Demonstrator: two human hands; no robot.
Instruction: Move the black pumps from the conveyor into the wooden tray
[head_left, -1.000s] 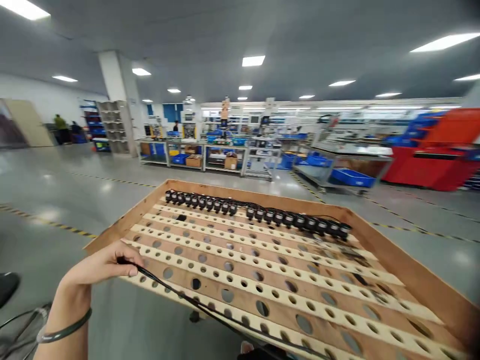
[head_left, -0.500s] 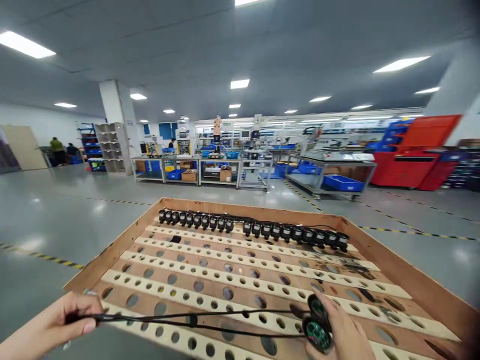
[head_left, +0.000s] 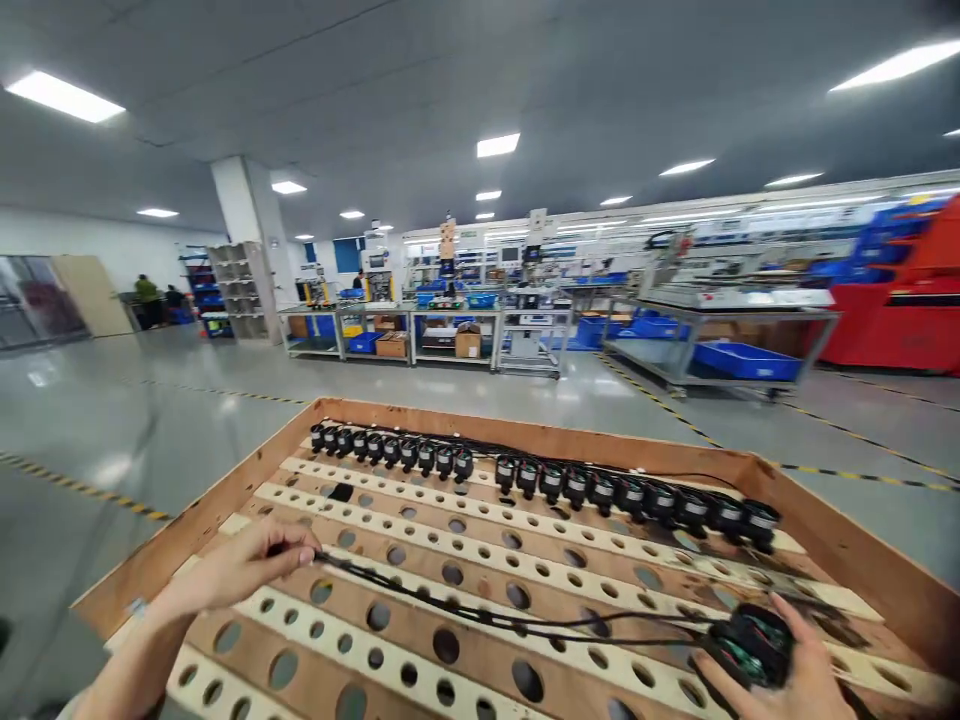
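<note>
My left hand (head_left: 244, 568) pinches the end of a black cable (head_left: 480, 615) over the left part of a wooden tray (head_left: 225, 490) with rows of round holes. The cable runs across the tray to my right hand (head_left: 780, 675) at the lower right, which holds a round black part with a green circuit board (head_left: 750, 645). A row of several similar black parts (head_left: 540, 478) stands along the tray's far edge, with their cables laid behind them.
Grey factory floor with yellow-black tape lines (head_left: 82, 488) surrounds the tray. Metal workbenches (head_left: 420, 335) with blue bins and boxes stand behind, a table with a blue bin (head_left: 742, 360) to the right, red cabinets (head_left: 900, 320) at far right. People (head_left: 146, 295) stand far left.
Both hands moved forward and to the right over the tray. The left hand carried the cable end from the near left edge onto the slats; the right hand with the part shifted toward the right side.
</note>
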